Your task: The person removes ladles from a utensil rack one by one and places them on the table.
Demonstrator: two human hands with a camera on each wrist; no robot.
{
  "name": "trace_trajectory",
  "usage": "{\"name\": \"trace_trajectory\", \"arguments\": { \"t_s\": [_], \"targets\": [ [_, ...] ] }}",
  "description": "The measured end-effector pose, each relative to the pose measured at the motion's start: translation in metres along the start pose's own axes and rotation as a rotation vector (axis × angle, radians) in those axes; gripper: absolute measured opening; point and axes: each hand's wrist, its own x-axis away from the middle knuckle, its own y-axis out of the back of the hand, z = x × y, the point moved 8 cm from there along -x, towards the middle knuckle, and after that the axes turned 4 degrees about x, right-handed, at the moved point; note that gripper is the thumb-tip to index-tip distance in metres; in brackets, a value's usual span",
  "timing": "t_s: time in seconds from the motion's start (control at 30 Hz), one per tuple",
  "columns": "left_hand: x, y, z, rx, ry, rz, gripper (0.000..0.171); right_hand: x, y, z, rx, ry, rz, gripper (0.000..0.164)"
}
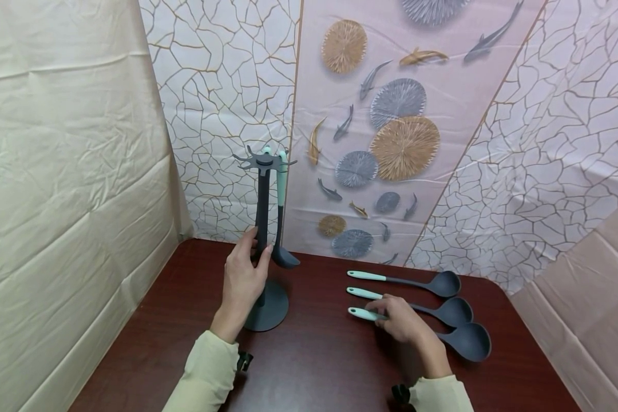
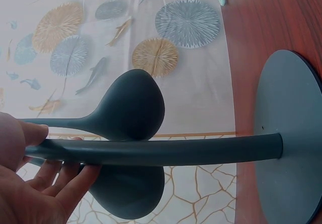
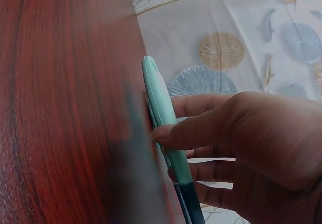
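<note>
My left hand point(image 1: 242, 283) grips the dark pole of a utensil stand point(image 1: 263, 194), thumb on one side and fingers on the other. A ladle with a mint handle point(image 1: 281, 183) hangs from the stand's hooked top. In the left wrist view, two dark bowls show beside the pole, one ladle bowl point(image 2: 133, 103) above it and another utensil's bowl point(image 2: 132, 194) below. My right hand point(image 1: 404, 323) pinches the mint handle of the nearest ladle point(image 1: 471, 342) on the table. In the right wrist view, thumb and fingers lie around that handle point(image 3: 160, 95).
Two more ladles lie beyond the held one, a middle ladle point(image 1: 454, 312) and a far ladle point(image 1: 444, 284), bowls to the right. The stand's round base point(image 1: 273, 317) rests on the dark red table point(image 1: 309, 366). Patterned cloth point(image 1: 226, 103) hangs behind the table.
</note>
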Motion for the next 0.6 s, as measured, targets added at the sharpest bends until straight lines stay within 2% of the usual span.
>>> {"name": "trace_trajectory", "arguments": {
  "t_s": [0.2, 0.6],
  "targets": [
    [-0.0007, -0.0004, 0.0003, -0.002, -0.008, 0.0, 0.045, 0.0005, -0.0019, -0.001, -0.019, 0.004, 0.023, 0.035],
    [0.0001, 0.0002, 0.0001, 0.002, -0.003, 0.002, 0.043, 0.0023, -0.0091, -0.0058, -0.064, -0.054, 0.091, 0.035]
  ]
}}
